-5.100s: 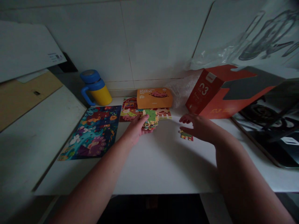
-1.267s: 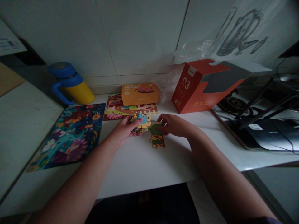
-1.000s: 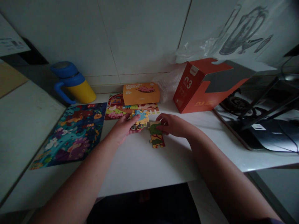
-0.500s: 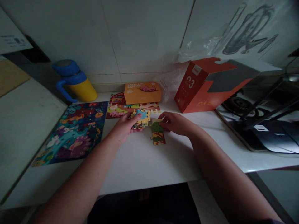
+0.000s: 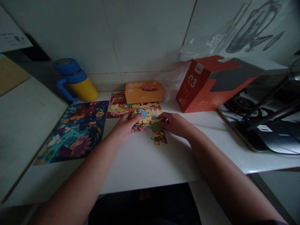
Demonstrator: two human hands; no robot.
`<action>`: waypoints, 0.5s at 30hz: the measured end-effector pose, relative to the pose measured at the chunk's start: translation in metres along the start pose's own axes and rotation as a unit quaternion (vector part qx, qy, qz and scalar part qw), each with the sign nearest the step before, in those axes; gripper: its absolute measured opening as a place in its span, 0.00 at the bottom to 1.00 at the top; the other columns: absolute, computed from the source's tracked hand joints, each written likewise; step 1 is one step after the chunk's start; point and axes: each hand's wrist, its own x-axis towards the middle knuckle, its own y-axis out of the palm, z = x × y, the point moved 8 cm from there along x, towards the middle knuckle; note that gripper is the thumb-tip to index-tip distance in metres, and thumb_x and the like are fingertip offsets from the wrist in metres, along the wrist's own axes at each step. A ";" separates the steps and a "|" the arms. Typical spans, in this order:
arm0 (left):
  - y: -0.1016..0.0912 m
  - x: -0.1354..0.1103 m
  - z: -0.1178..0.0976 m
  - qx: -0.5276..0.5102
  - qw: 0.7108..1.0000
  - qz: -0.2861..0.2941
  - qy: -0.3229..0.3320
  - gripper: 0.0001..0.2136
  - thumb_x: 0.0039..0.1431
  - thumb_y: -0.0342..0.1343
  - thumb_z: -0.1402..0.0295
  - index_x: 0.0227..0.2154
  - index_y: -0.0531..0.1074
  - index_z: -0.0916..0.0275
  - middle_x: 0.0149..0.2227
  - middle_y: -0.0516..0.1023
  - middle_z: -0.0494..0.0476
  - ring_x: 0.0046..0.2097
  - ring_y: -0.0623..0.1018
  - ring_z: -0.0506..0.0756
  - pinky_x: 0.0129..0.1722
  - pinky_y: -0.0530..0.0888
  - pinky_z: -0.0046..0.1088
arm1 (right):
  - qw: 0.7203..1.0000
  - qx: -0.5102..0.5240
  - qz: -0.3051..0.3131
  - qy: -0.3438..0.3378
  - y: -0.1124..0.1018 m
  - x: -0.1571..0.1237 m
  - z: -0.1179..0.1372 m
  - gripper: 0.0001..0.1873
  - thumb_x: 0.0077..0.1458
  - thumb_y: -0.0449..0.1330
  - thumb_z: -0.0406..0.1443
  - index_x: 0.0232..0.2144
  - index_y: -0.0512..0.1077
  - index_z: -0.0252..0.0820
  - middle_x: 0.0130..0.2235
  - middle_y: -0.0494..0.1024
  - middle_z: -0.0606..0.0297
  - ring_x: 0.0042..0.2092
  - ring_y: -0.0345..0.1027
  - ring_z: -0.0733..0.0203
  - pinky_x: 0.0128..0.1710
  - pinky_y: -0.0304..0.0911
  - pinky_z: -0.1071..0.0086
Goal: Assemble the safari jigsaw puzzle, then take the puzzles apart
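Observation:
My left hand (image 5: 127,125) is closed around a stack of jigsaw puzzle pieces (image 5: 143,115), its thumb on the blue and yellow top piece. A green puzzle piece (image 5: 156,126) lies under the fingertips of my right hand (image 5: 172,123), which pinch its upper right edge. Directly below it, a red, yellow and green puzzle piece (image 5: 159,139) lies on the white counter (image 5: 140,165), its upper edge against the green one. Whether the two are locked together I cannot tell.
A dark blue picture sheet (image 5: 77,134) lies at left below a yellow and blue flask (image 5: 82,87). Behind my hands, an orange puzzle box (image 5: 144,92) stands on a farm picture sheet (image 5: 117,109). A red carton (image 5: 201,87) and black appliance (image 5: 272,131) stand at right.
The green piece now sits tight above the lower piece, its top edge uncovered a little more. Both hands stay almost in place; the view has shifted slightly.

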 end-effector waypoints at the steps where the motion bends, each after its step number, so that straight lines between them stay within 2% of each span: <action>1: 0.000 0.000 0.000 0.000 1.000 0.000 0.000 0.27 0.52 0.74 0.55 0.51 0.75 0.61 0.52 0.82 0.67 0.42 0.85 0.59 0.34 0.86 0.34 | 1.000 -0.004 0.000 -0.003 0.000 0.000 0.000 0.11 0.62 0.63 0.35 0.47 0.78 0.44 0.40 0.85 0.63 0.37 0.76 0.60 0.36 0.62 0.70; 15: -0.001 -0.001 0.000 -0.004 1.000 -0.014 -0.006 0.27 0.50 0.75 0.55 0.49 0.76 0.61 0.52 0.82 0.66 0.44 0.85 0.60 0.33 0.85 0.33 | 1.000 -0.024 0.004 -0.009 0.000 0.000 0.002 0.11 0.62 0.63 0.36 0.47 0.78 0.44 0.40 0.84 0.63 0.37 0.74 0.59 0.36 0.60 0.70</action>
